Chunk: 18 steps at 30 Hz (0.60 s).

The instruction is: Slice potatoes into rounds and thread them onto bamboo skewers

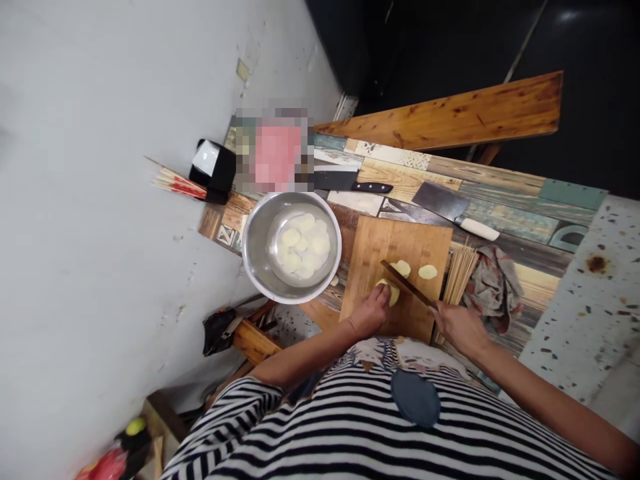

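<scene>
Over at nine o'clock of the cutting board (367, 243) I see a steel bowl (257, 257) of pale slices (305, 247). The left hand (373, 311), fingers curled, grips a vegetable piece (393, 295) off-centre toward seven; at four, the right hand (461, 328) wraps round a knife (410, 285).

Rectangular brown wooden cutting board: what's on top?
Pale yellow oval slices and a pale yellow chunk partly covered by the left hand. Board beneath these and the dark knife blade is hidden.

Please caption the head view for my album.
Left hand on a potato, right hand holding a knife over a cutting board, beside a bowl of slices.
</scene>
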Motion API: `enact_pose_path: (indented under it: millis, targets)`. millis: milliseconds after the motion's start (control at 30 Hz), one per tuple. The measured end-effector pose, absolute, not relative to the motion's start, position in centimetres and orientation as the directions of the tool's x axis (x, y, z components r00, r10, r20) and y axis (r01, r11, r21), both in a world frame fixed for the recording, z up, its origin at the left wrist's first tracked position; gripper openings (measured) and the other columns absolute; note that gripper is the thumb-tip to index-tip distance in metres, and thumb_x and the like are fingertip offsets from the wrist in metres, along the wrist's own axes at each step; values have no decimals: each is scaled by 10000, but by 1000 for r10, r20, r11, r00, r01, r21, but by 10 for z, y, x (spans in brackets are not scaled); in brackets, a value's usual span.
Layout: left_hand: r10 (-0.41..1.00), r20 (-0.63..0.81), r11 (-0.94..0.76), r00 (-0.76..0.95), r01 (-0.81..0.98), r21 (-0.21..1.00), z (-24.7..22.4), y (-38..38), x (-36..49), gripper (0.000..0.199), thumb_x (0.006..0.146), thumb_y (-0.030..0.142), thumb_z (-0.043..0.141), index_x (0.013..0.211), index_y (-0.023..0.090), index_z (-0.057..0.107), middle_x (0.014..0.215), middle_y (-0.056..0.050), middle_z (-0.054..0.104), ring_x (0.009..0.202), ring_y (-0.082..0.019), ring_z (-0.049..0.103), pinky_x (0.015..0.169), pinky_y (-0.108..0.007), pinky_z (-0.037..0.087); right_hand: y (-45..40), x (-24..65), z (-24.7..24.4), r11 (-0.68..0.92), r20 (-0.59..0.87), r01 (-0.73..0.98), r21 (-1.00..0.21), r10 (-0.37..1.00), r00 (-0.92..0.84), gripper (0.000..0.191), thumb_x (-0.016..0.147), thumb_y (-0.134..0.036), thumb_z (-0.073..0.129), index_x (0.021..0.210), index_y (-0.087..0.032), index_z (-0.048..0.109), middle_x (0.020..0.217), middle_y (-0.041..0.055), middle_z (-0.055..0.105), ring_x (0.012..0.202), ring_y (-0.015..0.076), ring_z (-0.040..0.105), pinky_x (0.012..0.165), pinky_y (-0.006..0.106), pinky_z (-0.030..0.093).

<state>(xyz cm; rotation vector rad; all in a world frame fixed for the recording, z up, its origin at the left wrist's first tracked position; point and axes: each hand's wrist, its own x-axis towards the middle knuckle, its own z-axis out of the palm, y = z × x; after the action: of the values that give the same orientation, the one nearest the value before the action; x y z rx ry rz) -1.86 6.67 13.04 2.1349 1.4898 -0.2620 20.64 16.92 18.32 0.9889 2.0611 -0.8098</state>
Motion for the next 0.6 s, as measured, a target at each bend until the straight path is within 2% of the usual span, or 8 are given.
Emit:
enact_pose_path:
  millis: [67, 133, 233, 400, 600]
  targets:
    - [829, -427, -231, 362, 916, 328, 130, 65, -18, 479, 1023, 91, 359, 1451, -11, 549, 1506, -265, 562, 1469, -335, 501, 1122, -443, 555, 168, 211, 194, 517, -795, 823, -236, 384, -469, 322, 1044, -393, 543, 1231, -158, 660, 994, 41, 734, 892, 169, 713, 840, 390, 599]
    - [829, -433, -212, 355, 915, 344, 130, 65, -18, 486, 1012, 78, 358, 1455, 12, 546, 1493, -266, 567, 1462, -337, 503, 1091, -461, 576, 164, 216, 208, 526, -796, 814, -247, 369, -479, 292, 1058, -274, 474, 1261, -161, 652, 1011, 62, 754, 909, 189, 732, 828, 381, 586]
    - [797, -487, -197, 357, 916, 349, 131, 67, -18, 468, 1013, 80, 335, 1410, 21, 575, 1387, -259, 631, 1411, -332, 542, 1027, -439, 609, 156, 221, 223, 530, -806, 808, -258, 343, -482, 372, 1017, -125, 393, 1278, -173, 653, 1000, 112, 782, 925, 244, 764, 752, 345, 547]
    - [791, -506, -180, 345, 921, 345, 133, 68, -17, 437, 1027, 88, 334, 1373, 37, 597, 1337, -245, 652, 1369, -322, 572, 1009, -424, 616, 152, 226, 226, 530, -814, 807, -260, 329, -478, 404, 999, -107, 349, 1241, -181, 664, 1042, 150, 788, 946, 273, 772, 702, 323, 497]
    - [807, -486, -186, 335, 926, 329, 128, 65, -17, 455, 1042, 109, 338, 1425, 18, 564, 1464, -245, 597, 1431, -320, 536, 1093, -426, 578, 156, 225, 224, 542, -831, 806, -237, 316, -457, 413, 995, -109, 362, 1256, -182, 673, 1043, 155, 791, 955, 268, 771, 691, 311, 484]
